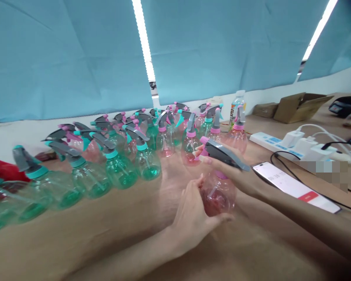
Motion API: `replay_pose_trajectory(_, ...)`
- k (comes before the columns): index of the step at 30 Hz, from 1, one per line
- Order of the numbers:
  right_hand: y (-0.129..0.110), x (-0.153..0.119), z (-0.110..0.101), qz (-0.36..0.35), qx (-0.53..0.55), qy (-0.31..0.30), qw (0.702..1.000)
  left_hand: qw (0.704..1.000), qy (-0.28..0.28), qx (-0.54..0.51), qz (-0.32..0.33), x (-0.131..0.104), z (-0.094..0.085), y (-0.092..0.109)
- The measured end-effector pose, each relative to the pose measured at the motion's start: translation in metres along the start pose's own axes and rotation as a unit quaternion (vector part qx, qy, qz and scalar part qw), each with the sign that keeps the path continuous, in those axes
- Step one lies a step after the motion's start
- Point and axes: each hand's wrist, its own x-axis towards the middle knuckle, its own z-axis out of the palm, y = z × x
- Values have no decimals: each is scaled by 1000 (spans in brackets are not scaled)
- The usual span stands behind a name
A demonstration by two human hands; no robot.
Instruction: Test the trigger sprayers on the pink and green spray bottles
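Observation:
A pink spray bottle (218, 197) with a grey-and-pink trigger head stands upright in front of me. My left hand (190, 214) is wrapped around the left side of its round body, thumb along the near side. At the neck, my right hand (219, 164) grips the bottle just under the spray head, fingers reaching toward the pink nozzle. Just behind it is another pink spray bottle (190, 150). Green spray bottles, among them one nearby (148, 164), stand to the left of my hands.
Several green and pink spray bottles fill the table's back and left, near a red object (8, 168). At right lie a phone (292, 185), a power strip (276, 144) with plugs and cables, and an open cardboard box (298, 107). A labelled drink bottle (236, 107) stands behind.

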Motion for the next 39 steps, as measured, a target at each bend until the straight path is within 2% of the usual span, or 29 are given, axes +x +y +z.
replay_pose_trajectory(3, 3, -1, 2, 8, -15, -2, 1000, 1000, -9, 10, 8, -1, -2, -2)
replay_pose_trajectory(6, 5, -2, 5, 10, -17, 3, 1000, 998, -29, 36, 36, -6, -11, -9)
replay_pose_trajectory(9, 2, -1, 8, -6, -5, -6, 1000, 993, -55, 92, 57, -14, -29, -20)
replay_pose_trajectory(11, 1, 1, 10, -11, -5, -17, 1000, 988, -45, 135, 62, -20, -44, -29)
replay_pose_trajectory(15, 5, 3, 12, 25, -50, -32, 998, 979, -37, 198, 25, -28, -71, -41)
replay_pose_trajectory(18, 9, 3, 12, 54, -46, -28, 997, 970, -46, 238, 11, -29, -82, -45)
replay_pose_trajectory(24, 3, 0, 10, 101, -26, 19, 994, 944, -111, 310, 17, -29, -82, -43)
replay_pose_trajectory(32, 8, 10, 20, 88, -5, 30, 996, 933, -129, 335, 20, -29, -80, -42)
replay_pose_trajectory(36, 9, 6, 19, 72, 1, 50, 996, 936, -124, 329, 19, -30, -81, -43)
replay_pose_trajectory(39, 2, 3, 20, 91, -16, 50, 994, 933, -132, 334, 18, -30, -80, -43)
